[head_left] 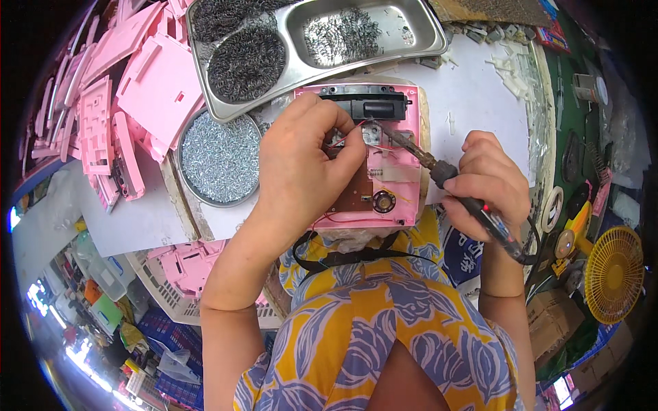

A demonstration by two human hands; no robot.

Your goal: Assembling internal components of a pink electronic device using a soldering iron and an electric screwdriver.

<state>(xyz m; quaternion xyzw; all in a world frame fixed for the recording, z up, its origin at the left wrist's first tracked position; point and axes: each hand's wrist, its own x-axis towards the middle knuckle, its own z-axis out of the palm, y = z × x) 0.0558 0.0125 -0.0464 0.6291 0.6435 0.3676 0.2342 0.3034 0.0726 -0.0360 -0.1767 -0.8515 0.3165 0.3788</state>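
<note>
Across the scene spreads a tabletop (473,89) covered in white sheets, and at its far left rises a big, jumbled heap of flat pink plastic panels (161,89). Next in size, far side, centre-left: a shiny metal tray (293,51) with rounded compartments, dark wiry metal pieces crowding its left part and a looser pile to the right.

Here's the centre of it all: an open pink plastic housing (411,216), lying flat at the near middle of the tabletop, just in front of the person. The left hand (308,151) is over its left side, thumb and forefinger drawn into a narrow grip. From the right, the right hand (490,181) has its grip wrapped around a black-handled soldering iron (439,168), tip angled left into the housing; contact is too small to tell.

Left of the housing sits a round metal dish (218,204) full of silvery bits. Inside the housing: a long black plastic part (373,108) along the far edge, a flat brown board (353,188) nearer, partly behind the left hand, and a round dark component (384,201) near right. Thinnest of all, a red wire (358,125) shows by the left fingertips; whether they pinch it, I can't tell.
</note>
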